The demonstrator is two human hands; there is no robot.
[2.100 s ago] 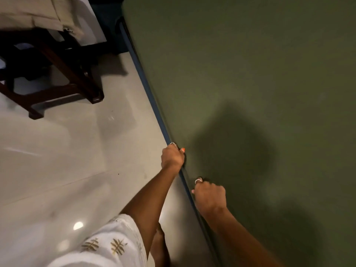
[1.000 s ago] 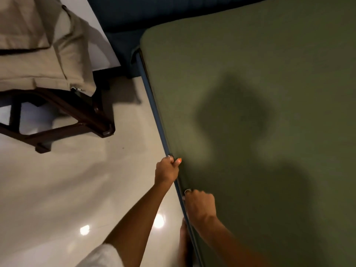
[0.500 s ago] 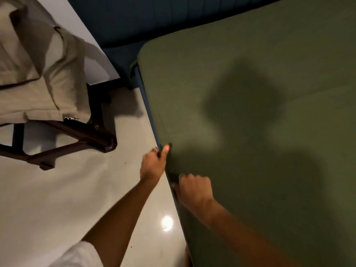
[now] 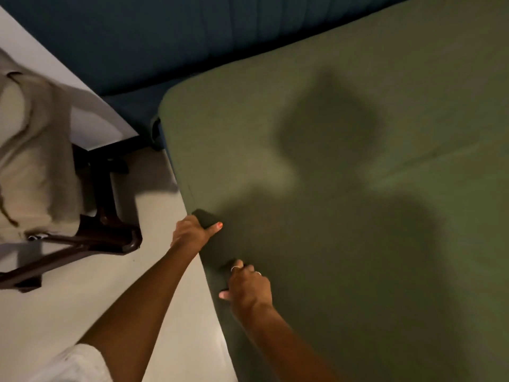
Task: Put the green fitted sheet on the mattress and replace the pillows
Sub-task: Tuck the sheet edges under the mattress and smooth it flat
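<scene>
Both your left hand (image 4: 192, 232) and right hand (image 4: 249, 285) grip the green fitted sheet (image 4: 358, 244) edge; yank unevenly and that headboard-end corner could pop off.

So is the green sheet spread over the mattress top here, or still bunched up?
Spread: the green sheet lies flat to the visible corner; left hand and right hand grip its side edge.

Bed on the right, chair off to the left, floor btwn them.

Fitted sheet (image 4: 371, 216) covers the mattress top, headboard (image 4: 192, 37) behind it at the far end. Both hands on the sheet's left edge: left hand (image 4: 192, 232) farther up, right hand (image 4: 249, 288) nearer. Pillows (image 4: 30, 161) piled on the chair (image 4: 102, 232), floor (image 4: 82, 293) under it.
</scene>
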